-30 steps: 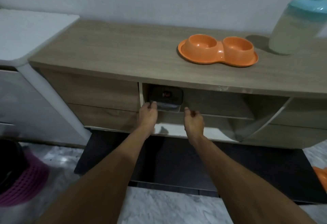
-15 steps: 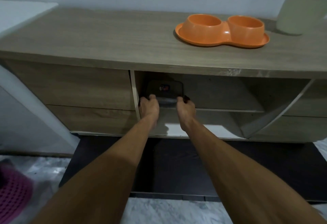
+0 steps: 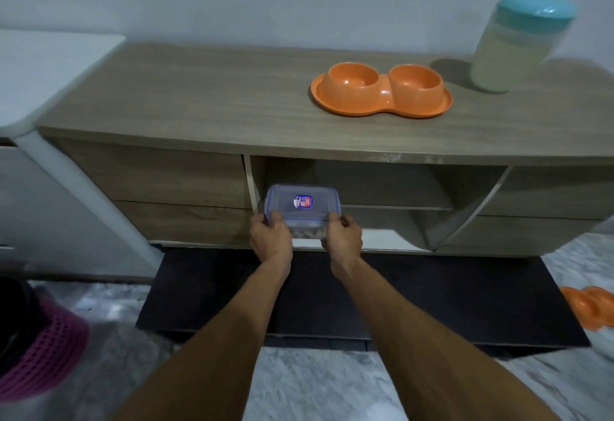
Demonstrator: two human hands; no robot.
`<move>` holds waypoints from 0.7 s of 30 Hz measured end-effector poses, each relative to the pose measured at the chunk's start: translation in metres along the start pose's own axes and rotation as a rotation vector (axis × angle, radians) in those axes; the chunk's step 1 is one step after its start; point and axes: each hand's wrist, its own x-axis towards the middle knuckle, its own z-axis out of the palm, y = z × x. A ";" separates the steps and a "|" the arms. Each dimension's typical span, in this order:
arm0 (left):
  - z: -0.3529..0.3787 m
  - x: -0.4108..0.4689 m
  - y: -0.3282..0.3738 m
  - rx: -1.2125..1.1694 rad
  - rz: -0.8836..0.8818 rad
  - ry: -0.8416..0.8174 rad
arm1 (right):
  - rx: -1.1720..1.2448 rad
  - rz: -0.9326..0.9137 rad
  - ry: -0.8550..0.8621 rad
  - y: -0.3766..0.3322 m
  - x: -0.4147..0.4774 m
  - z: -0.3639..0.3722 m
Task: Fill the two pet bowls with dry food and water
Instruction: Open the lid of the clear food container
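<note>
At the cabinet (image 3: 206, 111), both hands, left hand (image 3: 270, 238) and right hand (image 3: 344, 234), grip a container (image 3: 303, 203).

The orange double pet bowl (image 3: 382, 92) lies flat on the wooden tabletop (image 3: 216, 95), both cups empty; a pale translucent jug (image 3: 511, 52) with a teal lid stands upright near its right end. A clear, blue-lidded container (image 3: 303, 203) showing kibble is held level before the open shelf (image 3: 392, 207), left hand (image 3: 270, 238) and right hand (image 3: 344, 236) gripping its near corners.

An orange plastic double pet bowl (image 3: 382, 91) on the wooden sideboard (image 3: 199, 95), left of a teal-lidded jug (image 3: 511, 45); clear lidded container (image 3: 303, 203) before the open shelf (image 3: 382, 184).
</note>
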 end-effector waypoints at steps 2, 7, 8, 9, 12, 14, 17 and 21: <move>-0.014 -0.024 0.013 0.012 -0.033 0.031 | 0.032 0.032 -0.009 -0.005 -0.027 -0.011; -0.050 -0.088 0.064 0.046 -0.086 0.090 | 0.014 0.036 -0.016 -0.044 -0.092 -0.036; -0.055 -0.099 0.074 0.038 -0.092 0.096 | 0.010 0.035 -0.024 -0.054 -0.104 -0.041; -0.061 -0.109 0.084 0.028 -0.091 0.105 | 0.010 0.032 -0.030 -0.064 -0.113 -0.044; -0.071 -0.130 0.121 -0.010 -0.049 0.125 | 0.000 -0.009 -0.045 -0.102 -0.136 -0.049; -0.074 -0.132 0.145 -0.023 0.010 0.126 | 0.001 -0.053 -0.065 -0.129 -0.144 -0.048; -0.073 -0.122 0.180 -0.042 0.078 0.098 | 0.018 -0.113 -0.065 -0.169 -0.147 -0.040; -0.063 -0.093 0.223 -0.055 0.161 0.099 | 0.042 -0.168 -0.089 -0.208 -0.130 -0.013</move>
